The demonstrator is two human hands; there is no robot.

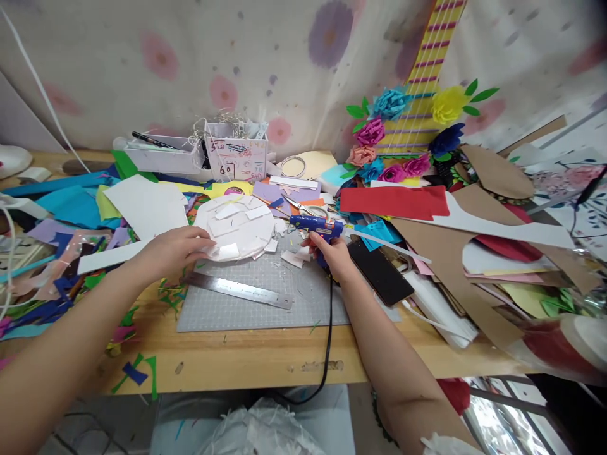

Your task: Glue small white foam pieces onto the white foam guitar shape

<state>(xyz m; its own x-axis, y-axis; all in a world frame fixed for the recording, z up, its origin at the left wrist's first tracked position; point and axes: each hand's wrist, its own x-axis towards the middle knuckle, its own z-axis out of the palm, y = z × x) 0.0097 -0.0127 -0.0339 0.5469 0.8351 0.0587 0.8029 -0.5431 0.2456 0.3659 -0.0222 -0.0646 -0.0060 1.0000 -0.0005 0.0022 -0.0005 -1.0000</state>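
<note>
The glue gun (308, 224) is blue, the disc (234, 229) white, the mat (308, 316) grey, apparently gridded.

Looks forward and down from the person's head, close above the table (256, 366), facing the curtain (190, 69) behind; takes in left hand (173, 253) and right hand (333, 254) near mid-frame.

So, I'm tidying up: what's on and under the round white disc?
Several white pieces lie on the disc, with the left hand at its edge. The grey mat shows along its near edge; whatever lies directly beneath is covered.
</note>
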